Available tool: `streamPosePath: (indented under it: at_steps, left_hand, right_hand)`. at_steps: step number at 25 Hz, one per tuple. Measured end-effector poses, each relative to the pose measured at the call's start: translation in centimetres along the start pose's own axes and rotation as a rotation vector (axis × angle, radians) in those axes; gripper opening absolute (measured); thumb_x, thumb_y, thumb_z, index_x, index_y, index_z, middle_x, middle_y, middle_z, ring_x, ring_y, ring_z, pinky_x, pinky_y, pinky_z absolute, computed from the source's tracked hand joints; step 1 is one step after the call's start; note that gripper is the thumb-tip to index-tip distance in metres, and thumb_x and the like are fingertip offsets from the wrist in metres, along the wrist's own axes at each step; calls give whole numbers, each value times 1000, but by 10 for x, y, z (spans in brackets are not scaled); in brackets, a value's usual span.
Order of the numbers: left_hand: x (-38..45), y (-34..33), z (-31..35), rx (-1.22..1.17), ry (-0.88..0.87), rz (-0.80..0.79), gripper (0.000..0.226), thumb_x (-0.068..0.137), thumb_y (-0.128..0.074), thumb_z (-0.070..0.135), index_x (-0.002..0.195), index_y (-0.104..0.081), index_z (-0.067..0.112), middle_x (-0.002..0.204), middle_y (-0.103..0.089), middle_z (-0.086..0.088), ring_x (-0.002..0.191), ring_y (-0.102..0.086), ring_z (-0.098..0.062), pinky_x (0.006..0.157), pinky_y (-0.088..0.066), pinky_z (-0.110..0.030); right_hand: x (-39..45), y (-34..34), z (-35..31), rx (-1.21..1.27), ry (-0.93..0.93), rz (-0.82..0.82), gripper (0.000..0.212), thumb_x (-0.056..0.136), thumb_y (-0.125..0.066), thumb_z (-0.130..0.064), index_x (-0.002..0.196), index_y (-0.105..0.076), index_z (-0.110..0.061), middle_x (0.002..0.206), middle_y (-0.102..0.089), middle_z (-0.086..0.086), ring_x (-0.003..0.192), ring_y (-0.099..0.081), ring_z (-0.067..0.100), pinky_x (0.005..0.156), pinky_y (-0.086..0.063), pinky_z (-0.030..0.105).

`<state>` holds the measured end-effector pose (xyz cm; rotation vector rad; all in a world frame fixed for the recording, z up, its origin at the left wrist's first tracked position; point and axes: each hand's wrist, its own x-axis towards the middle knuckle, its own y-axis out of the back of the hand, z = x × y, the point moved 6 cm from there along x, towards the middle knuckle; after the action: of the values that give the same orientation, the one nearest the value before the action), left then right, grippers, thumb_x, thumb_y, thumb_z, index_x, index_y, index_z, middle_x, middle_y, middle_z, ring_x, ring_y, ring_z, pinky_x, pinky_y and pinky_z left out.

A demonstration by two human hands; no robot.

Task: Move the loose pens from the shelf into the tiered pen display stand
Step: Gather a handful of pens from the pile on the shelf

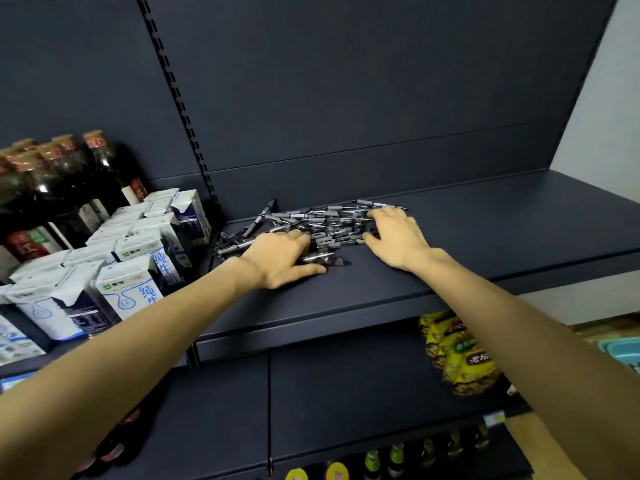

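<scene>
A heap of loose grey and black pens (322, 220) lies on the dark shelf (485, 244), near its back left corner. My left hand (277, 258) is at the front left of the heap. Its fingers curl over several pens and its thumb lies flat on the shelf. My right hand (398, 237) rests on the right end of the heap, fingers spread over the pens and thumb pointing left. The tiered pen display stand is not in view.
Milk cartons (135, 258) and dark bottles (69, 174) fill the neighbouring shelf to the left, close to the heap. Yellow snack packets (457, 351) hang below the shelf on the right. Bottles (394, 459) stand on a lower shelf. The shelf's right half is bare.
</scene>
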<state>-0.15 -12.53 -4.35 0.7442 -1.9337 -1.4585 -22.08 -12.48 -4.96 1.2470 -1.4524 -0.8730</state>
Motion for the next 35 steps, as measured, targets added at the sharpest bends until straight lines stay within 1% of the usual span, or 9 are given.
streamPosePath:
  at_steps: [5, 8, 11, 15, 17, 21, 26, 29, 35]
  left_hand:
    - [-2, -5, -3, -1, 55, -4, 73, 87, -36, 84, 110, -52, 16, 115, -64, -6, 105, -65, -34, 81, -53, -42]
    - [6, -1, -7, -3, 96, -128, 54, 94, -52, 67, 107, -56, 15, 119, -65, -7, 110, -62, -32, 84, -47, -37]
    - [13, 2, -6, 0, 131, -226, 44, 92, -60, 57, 106, -56, 15, 123, -65, -9, 113, -61, -32, 86, -46, -35]
    - [15, -5, 4, 132, 122, -289, 56, 98, -55, 49, 131, -48, 6, 140, -53, -17, 130, -53, -35, 105, -43, -39]
    - [15, -7, 7, 168, 114, -296, 59, 101, -51, 50, 136, -42, 3, 142, -50, -19, 132, -51, -36, 108, -43, -43]
    - [13, -10, 10, 187, 89, -281, 51, 103, -49, 44, 132, -41, 3, 138, -52, -19, 129, -52, -36, 106, -41, -42]
    - [9, -8, 2, -19, 108, -273, 28, 102, -53, 33, 111, -36, 12, 127, -61, -20, 122, -55, -38, 98, -41, -40]
    - [7, -4, 2, -108, 114, -204, 30, 103, -53, 32, 113, -37, 9, 127, -60, -21, 118, -57, -40, 92, -41, -39]
    - [7, 4, -11, -266, 137, -60, 39, 101, -57, 25, 125, -35, 4, 135, -54, -22, 112, -59, -46, 87, -41, -42]
  right_hand:
    - [2, 3, 1, 22, -2, -25, 49, 102, -53, -35, 147, -48, -16, 149, -49, 8, 139, -41, 30, 110, -36, 45]
    - [4, 3, -3, 18, 12, -35, 49, 102, -54, -35, 147, -49, -17, 148, -50, 8, 139, -41, 30, 110, -36, 44]
    - [7, 2, -12, -13, 33, -51, 50, 101, -56, -35, 147, -48, -16, 147, -49, 9, 139, -41, 31, 111, -36, 45]
    - [13, -2, -22, -104, 75, -94, 49, 98, -56, -32, 143, -50, -15, 145, -48, 10, 138, -38, 31, 110, -35, 45]
    - [13, -2, -21, -99, 72, -98, 51, 97, -56, -31, 146, -48, -15, 147, -47, 10, 139, -37, 31, 111, -34, 45]
    - [11, -3, -14, -108, 39, -116, 58, 98, -58, -33, 151, -43, -15, 151, -44, 10, 142, -35, 31, 113, -33, 45]
    - [11, 1, 5, -157, -53, -144, 50, 98, -58, -39, 137, -53, -9, 144, -49, 13, 137, -40, 34, 108, -37, 46]
    - [9, -4, 14, -134, -82, -185, 47, 103, -51, -42, 140, -56, -12, 145, -49, 14, 135, -41, 36, 105, -40, 45]
    - [10, -8, 15, -119, -80, -196, 55, 104, -48, -47, 152, -45, -19, 150, -42, 15, 139, -37, 36, 107, -39, 46]
